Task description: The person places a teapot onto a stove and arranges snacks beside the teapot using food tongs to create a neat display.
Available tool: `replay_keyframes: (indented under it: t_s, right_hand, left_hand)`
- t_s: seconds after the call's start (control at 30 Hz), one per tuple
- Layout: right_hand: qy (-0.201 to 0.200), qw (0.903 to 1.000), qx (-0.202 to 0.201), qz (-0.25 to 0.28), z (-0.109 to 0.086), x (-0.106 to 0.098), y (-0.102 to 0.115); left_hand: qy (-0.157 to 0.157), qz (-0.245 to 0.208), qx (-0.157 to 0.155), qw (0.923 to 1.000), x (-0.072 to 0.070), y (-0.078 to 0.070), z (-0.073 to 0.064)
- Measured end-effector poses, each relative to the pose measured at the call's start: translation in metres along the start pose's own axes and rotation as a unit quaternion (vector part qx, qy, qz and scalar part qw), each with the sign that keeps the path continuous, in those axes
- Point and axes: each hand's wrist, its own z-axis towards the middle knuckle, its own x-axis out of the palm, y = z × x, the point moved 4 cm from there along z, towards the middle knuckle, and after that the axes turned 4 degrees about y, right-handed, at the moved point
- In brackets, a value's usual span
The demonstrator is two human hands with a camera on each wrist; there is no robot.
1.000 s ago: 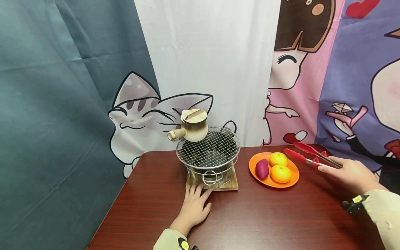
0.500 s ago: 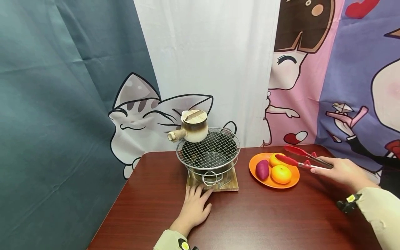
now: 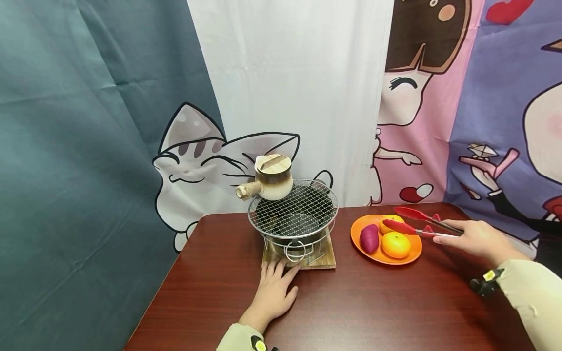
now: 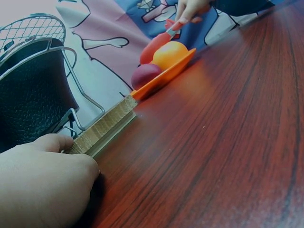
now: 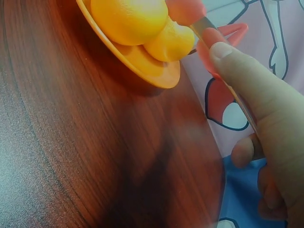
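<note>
My right hand (image 3: 487, 241) grips a pair of red-tipped metal tongs (image 3: 401, 227), whose arms stand apart above an orange plate (image 3: 414, 249). On that plate lie two oranges (image 3: 395, 244) and a purple sweet potato (image 3: 369, 238). One tong tip overlaps the rear orange in the head view; contact cannot be made out. My left hand (image 3: 273, 295) rests on the table, its extended fingers against the front edge of a wooden board (image 3: 326, 262). In the left wrist view the thumb touches the corner of the board (image 4: 107, 128).
A round dark stove with a wire grill (image 3: 303, 209) stands on the board. A lidded pot (image 3: 275, 185) with a side handle sits on the grill's left rear part. The reddish-brown table (image 3: 351, 312) ends at a printed curtain (image 3: 342, 97) behind.
My right hand has moved left with the tongs, bringing their tips from beside the plate to over the rear orange. My left hand stays where it was.
</note>
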Motion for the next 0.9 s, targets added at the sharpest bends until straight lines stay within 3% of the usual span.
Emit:
replay_keyframes:
  t_s: [0.3, 0.63, 0.9]
  right_hand:
    - [0.011, 0.9998, -0.017, 0.006, 0.006, -0.001, 0.0]
    - [0.072, 0.9968, 0.0, 0.034, 0.011, 0.004, -0.002]
    - [0.059, 0.9977, -0.007, 0.032, 0.012, 0.007, 0.001]
  left_hand:
    - [-0.002, -0.005, 0.001, 1.0, -0.002, -0.001, 0.001]
    - [-0.003, -0.003, 0.001, 1.0, -0.001, 0.0, 0.001]
    - [-0.015, -0.006, 0.009, 0.9998, 0.0, 0.0, 0.001]
